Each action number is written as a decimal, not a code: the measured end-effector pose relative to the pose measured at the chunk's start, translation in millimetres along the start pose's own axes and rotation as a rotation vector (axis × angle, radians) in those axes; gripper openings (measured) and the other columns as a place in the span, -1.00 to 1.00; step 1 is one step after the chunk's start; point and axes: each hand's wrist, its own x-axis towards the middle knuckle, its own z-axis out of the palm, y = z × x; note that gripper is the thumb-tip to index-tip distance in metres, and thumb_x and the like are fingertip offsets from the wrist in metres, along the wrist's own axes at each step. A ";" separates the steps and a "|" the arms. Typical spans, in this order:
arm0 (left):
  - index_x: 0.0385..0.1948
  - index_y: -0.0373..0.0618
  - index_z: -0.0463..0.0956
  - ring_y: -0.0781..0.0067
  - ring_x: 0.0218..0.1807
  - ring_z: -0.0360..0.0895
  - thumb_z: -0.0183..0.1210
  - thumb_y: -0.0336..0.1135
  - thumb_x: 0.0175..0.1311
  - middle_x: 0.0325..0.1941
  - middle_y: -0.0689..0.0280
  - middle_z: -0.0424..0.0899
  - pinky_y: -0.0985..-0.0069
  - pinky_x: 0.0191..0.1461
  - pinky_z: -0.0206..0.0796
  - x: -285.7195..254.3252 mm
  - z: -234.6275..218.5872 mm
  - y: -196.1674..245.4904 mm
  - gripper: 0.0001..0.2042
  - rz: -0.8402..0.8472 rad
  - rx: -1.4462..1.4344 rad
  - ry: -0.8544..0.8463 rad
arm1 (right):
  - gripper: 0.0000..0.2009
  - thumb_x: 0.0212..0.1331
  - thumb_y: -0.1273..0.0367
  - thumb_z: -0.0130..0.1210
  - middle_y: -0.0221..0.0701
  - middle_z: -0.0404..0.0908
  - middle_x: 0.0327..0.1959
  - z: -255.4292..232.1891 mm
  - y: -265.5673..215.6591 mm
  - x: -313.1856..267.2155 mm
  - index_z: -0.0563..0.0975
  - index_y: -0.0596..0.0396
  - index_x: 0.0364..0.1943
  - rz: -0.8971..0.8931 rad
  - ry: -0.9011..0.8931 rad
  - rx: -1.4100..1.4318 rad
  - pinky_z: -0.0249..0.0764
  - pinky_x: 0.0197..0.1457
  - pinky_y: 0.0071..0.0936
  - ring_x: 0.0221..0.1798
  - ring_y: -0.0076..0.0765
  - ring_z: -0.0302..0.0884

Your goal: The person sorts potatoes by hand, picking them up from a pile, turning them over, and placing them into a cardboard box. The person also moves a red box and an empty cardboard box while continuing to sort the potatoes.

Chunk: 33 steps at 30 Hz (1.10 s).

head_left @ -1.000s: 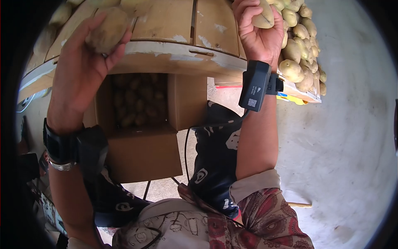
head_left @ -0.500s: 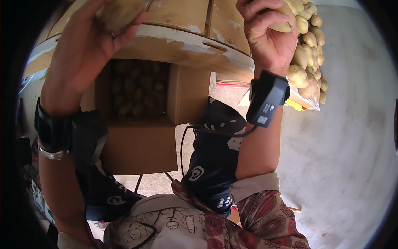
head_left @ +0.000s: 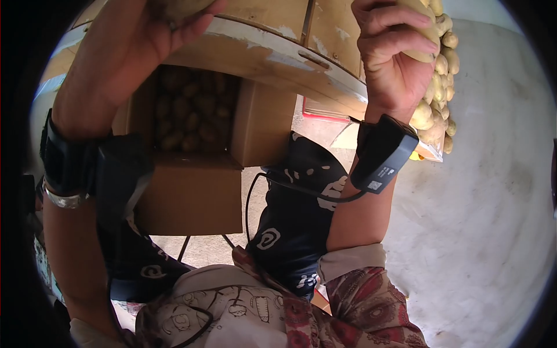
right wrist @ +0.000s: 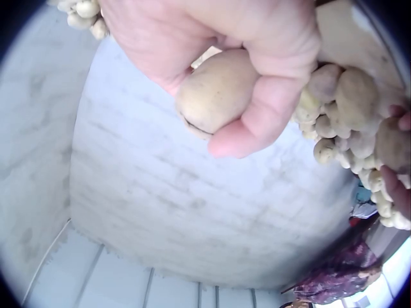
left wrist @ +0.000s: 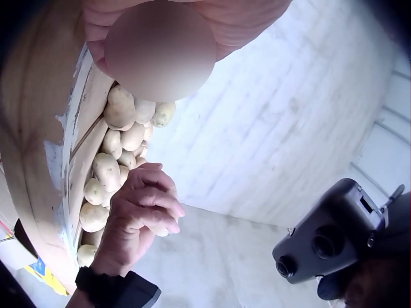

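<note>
At the top left of the head view, the left hand grips a potato, cut off by the frame's top edge. Higher on the right, the right hand curls its fingers round another potato. The right wrist view shows that potato between thumb and fingers, over a pale wall. Part of the left hand with its brown potato shows at that view's right edge. In the left wrist view a blurred disc covers what the near hand holds, and the right hand is below it.
A wooden table with a chipped white edge crosses the top. Heaped potatoes lie at its right end. Under the edge, an open cardboard box holds many potatoes. A cable loops over the person's dark trousers.
Both hands still hold their potatoes. In the head view, the left hand and its potato have shifted up and the right hand right and slightly down, while the box appears higher.
</note>
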 end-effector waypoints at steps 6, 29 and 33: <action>-0.34 -0.13 0.43 0.51 -0.37 0.49 -0.01 -0.19 0.23 -0.40 0.35 0.52 0.60 -0.31 0.39 1.8 -4.2 8.9 -0.80 -0.074 -0.087 -0.042 | -0.67 0.12 0.45 -0.02 -0.20 0.22 -0.15 -14.2 -4.3 6.5 0.24 0.40 -0.11 0.163 -0.065 0.176 0.60 -0.48 -0.63 -0.24 -0.35 0.44; -0.21 -0.09 0.39 0.72 -0.20 0.30 -0.08 -0.31 0.28 -0.29 0.48 0.39 0.66 -0.09 0.25 -2.8 -28.0 2.0 -0.85 0.011 -0.151 -0.334 | -0.55 0.16 0.44 -0.20 -0.18 0.17 -0.27 -29.7 39.3 2.6 0.03 0.51 0.05 0.014 0.250 0.031 0.50 -0.74 -0.65 -0.66 -0.39 0.43; -0.08 -0.21 0.30 0.66 -0.13 0.28 -0.12 -0.41 0.29 -0.17 0.41 0.34 0.66 0.01 0.24 -15.5 -29.2 -7.1 -0.79 0.316 0.155 -0.323 | -0.57 0.17 0.44 -0.22 -0.17 0.17 -0.26 -31.3 37.6 3.6 0.03 0.51 0.05 0.012 0.256 0.017 0.49 -0.74 -0.66 -0.67 -0.39 0.44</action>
